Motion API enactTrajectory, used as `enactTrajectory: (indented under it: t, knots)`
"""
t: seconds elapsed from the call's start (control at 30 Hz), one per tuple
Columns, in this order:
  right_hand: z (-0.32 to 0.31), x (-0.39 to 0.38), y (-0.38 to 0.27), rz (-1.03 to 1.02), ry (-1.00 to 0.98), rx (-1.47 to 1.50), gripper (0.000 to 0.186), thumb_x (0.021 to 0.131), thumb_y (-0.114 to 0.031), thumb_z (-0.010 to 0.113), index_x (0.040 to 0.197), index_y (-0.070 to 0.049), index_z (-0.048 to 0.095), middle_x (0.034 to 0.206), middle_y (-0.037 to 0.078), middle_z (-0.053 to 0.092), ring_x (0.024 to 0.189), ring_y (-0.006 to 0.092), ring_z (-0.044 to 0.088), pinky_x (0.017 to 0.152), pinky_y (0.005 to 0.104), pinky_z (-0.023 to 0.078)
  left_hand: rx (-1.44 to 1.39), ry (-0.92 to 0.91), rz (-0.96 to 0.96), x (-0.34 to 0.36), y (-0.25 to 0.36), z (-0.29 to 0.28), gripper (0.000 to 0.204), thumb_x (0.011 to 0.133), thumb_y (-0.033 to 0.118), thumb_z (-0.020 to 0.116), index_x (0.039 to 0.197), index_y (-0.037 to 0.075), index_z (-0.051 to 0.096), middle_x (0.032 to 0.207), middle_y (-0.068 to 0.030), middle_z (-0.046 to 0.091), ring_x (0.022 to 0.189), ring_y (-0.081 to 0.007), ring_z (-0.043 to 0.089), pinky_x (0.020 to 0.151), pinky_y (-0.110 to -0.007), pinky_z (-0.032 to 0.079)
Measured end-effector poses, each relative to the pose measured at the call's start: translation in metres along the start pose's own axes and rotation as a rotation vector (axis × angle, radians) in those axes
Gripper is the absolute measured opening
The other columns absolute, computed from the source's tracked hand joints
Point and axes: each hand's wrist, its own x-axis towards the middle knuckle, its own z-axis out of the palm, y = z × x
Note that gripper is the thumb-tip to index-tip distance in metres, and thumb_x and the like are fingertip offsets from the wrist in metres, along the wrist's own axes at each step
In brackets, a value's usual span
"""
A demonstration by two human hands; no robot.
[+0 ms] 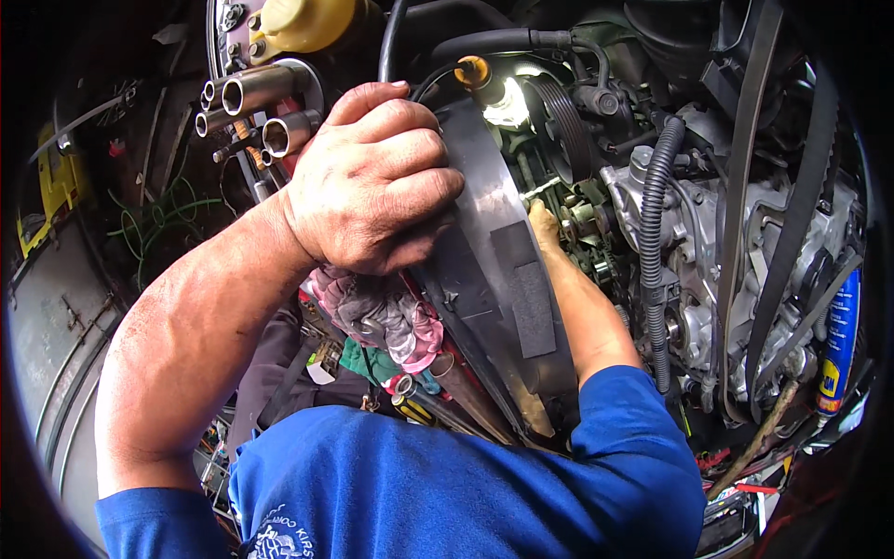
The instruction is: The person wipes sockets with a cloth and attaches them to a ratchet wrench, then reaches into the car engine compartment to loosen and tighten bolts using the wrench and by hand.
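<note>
My left hand (386,182) is closed, its fingers curled under beside the black curved fan shroud (484,177). Whatever lies inside that grip is hidden. Beyond the shroud, my right hand (545,228) reaches down into the engine bay. Its fingers look bent, close to a thin pale rod (542,190), and are partly hidden. Next to it are greasy metal engine parts (591,228) and a ribbed belt (559,121) on a pulley. A lit work lamp with an orange end (473,72) shines into the gap.
Several sockets (261,88) stand left of my left hand, below a yellowish reservoir (303,23). Pink and grey rags (377,317) lie under that forearm. A corrugated hose (656,224) and hanging black belts (745,186) cross the engine at right, near a blue spray can (841,335).
</note>
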Motion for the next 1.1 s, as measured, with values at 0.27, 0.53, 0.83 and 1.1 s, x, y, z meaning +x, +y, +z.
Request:
enactTrajectory:
  t: [0.27, 0.53, 0.83, 1.1]
  knots:
    - [0.062, 0.056, 0.054, 0.151, 0.032, 0.461, 0.025, 0.084, -0.022, 0.068, 0.096, -0.001, 0.063, 0.096, 0.021, 0.069, 0.091, 0.0356, 0.068, 0.083, 0.0423, 0.052, -0.048, -0.002, 0.027, 0.009, 0.0, 0.004, 0.042, 0.058, 0.028, 0.072, 0.095, 0.009, 0.069, 0.091, -0.0048, 0.062, 0.095, -0.0277, 0.061, 0.1, -0.051, 0.036]
    - [0.022, 0.068, 0.053, 0.11, -0.135, 0.308, 0.046, 0.08, -0.042, 0.072, 0.099, 0.0, 0.07, 0.095, 0.021, 0.071, 0.093, 0.0364, 0.067, 0.08, 0.0403, 0.051, -0.057, 0.037, 0.046, 0.011, 0.001, 0.003, 0.042, 0.059, 0.029, 0.072, 0.095, 0.008, 0.069, 0.091, -0.005, 0.064, 0.095, -0.0279, 0.062, 0.1, -0.052, 0.036]
    - [0.035, 0.065, 0.026, 0.237, -0.249, 0.641, 0.033, 0.085, -0.031, 0.074, 0.083, 0.002, 0.068, 0.074, 0.009, 0.066, 0.055, 0.0158, 0.059, 0.051, 0.0351, 0.046, -0.03, -0.005, 0.02, 0.006, -0.001, 0.002, 0.043, 0.057, 0.029, 0.072, 0.095, 0.008, 0.069, 0.091, -0.0056, 0.063, 0.096, -0.0281, 0.062, 0.101, -0.052, 0.037]
    - [0.037, 0.003, -0.015, -0.022, -0.231, 0.155, 0.048, 0.083, -0.023, 0.068, 0.123, 0.001, 0.057, 0.117, 0.025, 0.065, 0.114, 0.0373, 0.062, 0.096, 0.0403, 0.047, 0.005, -0.042, -0.021, -0.012, -0.001, 0.0, 0.045, 0.056, 0.026, 0.071, 0.097, 0.008, 0.069, 0.092, -0.007, 0.062, 0.098, -0.029, 0.061, 0.101, -0.052, 0.037]
